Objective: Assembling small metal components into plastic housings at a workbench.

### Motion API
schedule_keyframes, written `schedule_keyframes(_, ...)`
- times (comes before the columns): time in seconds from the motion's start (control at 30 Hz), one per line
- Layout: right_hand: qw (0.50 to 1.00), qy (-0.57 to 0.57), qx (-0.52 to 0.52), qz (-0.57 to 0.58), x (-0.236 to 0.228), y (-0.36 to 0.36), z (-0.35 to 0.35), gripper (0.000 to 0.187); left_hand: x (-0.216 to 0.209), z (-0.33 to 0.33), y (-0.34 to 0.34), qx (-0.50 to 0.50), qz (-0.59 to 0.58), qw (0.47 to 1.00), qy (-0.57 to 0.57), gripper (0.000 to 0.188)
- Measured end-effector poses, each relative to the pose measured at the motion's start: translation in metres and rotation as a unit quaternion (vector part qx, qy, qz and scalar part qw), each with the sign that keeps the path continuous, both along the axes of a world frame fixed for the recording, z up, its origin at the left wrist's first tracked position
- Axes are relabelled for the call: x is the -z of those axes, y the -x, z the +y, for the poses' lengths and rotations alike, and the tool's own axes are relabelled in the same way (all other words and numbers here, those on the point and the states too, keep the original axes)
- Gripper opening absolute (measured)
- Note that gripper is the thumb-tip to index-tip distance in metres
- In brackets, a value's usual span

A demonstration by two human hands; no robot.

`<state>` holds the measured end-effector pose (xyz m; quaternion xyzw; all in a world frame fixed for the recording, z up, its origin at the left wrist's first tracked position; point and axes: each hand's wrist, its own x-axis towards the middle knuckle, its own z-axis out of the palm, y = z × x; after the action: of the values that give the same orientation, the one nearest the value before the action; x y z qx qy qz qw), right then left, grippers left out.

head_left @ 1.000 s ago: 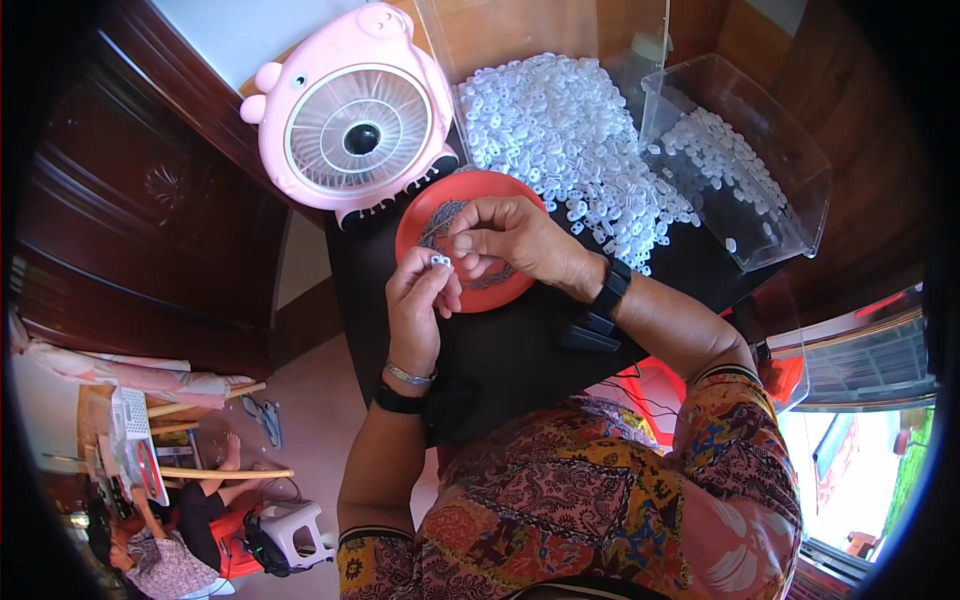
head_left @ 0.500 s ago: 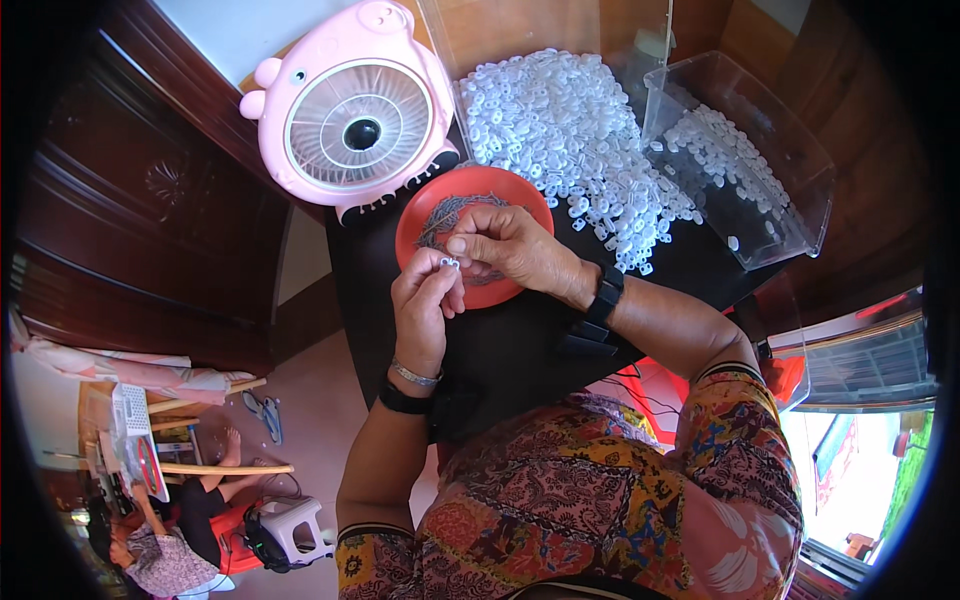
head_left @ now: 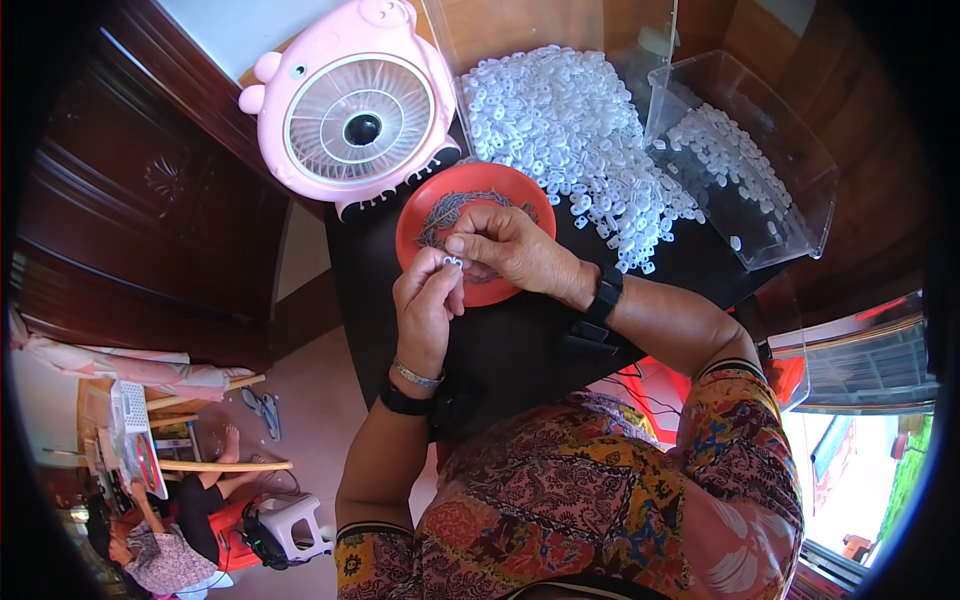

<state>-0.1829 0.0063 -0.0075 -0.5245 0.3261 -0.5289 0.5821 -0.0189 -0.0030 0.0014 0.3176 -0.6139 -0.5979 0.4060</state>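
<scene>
Both forearms come up from the lower edge and meet near the middle of the view. The left hand is raised with its fingers curled and its fingertips pinched together, a thin bracelet and a dark band around its wrist. The right hand reaches in from the right, palm down, its fingertips touching those of the left, with a black watch on its wrist and the bare forearm angling back toward a patterned sleeve.
</scene>
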Motion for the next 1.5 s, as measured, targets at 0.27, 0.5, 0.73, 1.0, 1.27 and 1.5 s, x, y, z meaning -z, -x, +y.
schedule_keyframes(0.27, 0.999, 0.017, 0.022, 0.021, -0.005, -0.001, 0.003, 0.017, 0.001, -0.001, 0.000, -0.002, 0.022, 1.000, -0.021, 0.014)
schedule_keyframes(0.5, 0.996, 0.043, 0.053, 0.051, -0.005, -0.003, 0.003, 0.016, 0.001, -0.001, 0.000, -0.007, 0.018, 1.000, -0.024, 0.014)
schedule_keyframes(0.73, 0.991, 0.075, 0.069, 0.085, -0.004, -0.003, 0.004, 0.015, 0.001, 0.000, 0.001, -0.006, -0.011, 1.000, 0.003, 0.017)
schedule_keyframes(1.0, 0.990, 0.050, 0.047, 0.126, -0.010, -0.002, 0.009, 0.015, 0.008, 0.002, 0.000, -0.020, -0.014, 0.999, 0.024, 0.013)
schedule_keyframes(1.27, 0.983, 0.088, 0.064, 0.150, -0.001, -0.003, 0.005, 0.016, 0.010, -0.001, -0.001, -0.020, -0.015, 1.000, 0.009, 0.012)
schedule_keyframes(1.5, 0.876, 0.196, 0.292, 0.330, -0.022, 0.042, -0.015, 0.024, 0.019, -0.011, 0.002, -0.042, -0.063, 0.986, 0.149, 0.014)
